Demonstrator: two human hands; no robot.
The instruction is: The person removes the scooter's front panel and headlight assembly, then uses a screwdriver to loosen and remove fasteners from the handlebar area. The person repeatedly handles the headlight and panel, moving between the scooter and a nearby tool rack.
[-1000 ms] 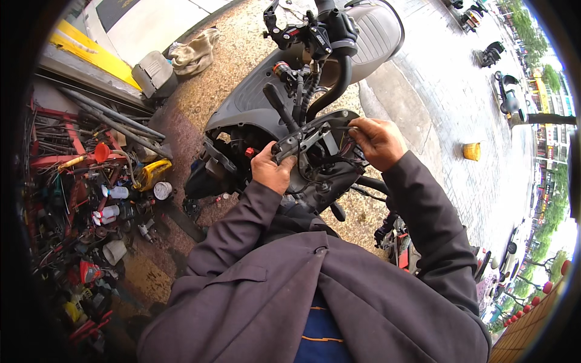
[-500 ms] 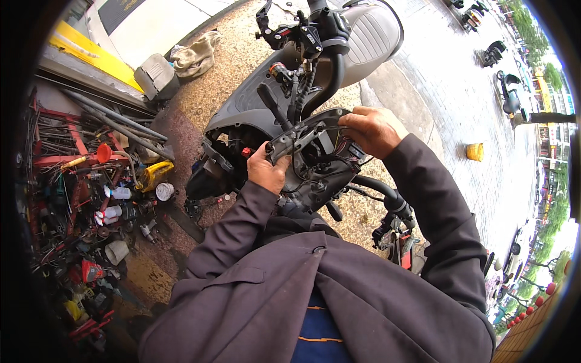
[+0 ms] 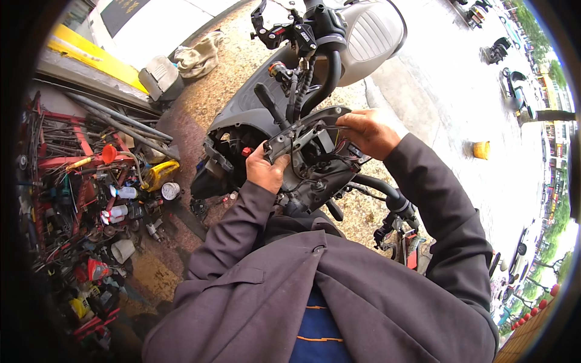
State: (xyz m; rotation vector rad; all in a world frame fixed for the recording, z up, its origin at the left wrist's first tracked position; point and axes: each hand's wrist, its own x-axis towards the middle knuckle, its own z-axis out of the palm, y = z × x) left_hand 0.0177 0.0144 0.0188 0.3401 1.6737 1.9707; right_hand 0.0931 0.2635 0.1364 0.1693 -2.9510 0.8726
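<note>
A partly stripped grey scooter (image 3: pixel 239 112) stands in front of me with its handlebar (image 3: pixel 333 72) and cables exposed. A curved dark plastic panel (image 3: pixel 305 126) lies across its opened front. My left hand (image 3: pixel 265 171) is closed round the panel's left end, thumb on top. At the other end, my right hand (image 3: pixel 375 132) pinches the panel's edge between thumb and fingers. Wires and a small connector (image 3: pixel 356 149) show just below the right hand. Below the panel is a black body piece (image 3: pixel 321 184) with thin cables; the undersides of both grips are hidden.
Tools and parts crowd a red metal rack (image 3: pixel 78 136) at left, with an orange funnel (image 3: pixel 109 153), a yellow jug (image 3: pixel 162 174) and a white tub (image 3: pixel 170 191). A cloth (image 3: pixel 200 54) lies by a grey box (image 3: pixel 160 77). A yellow bucket (image 3: pixel 481 149) stands on the pavement at right.
My right hand has shifted slightly left along with its end of the panel. Both hands keep their hold. The surroundings sit a little differently as the view has turned slightly.
</note>
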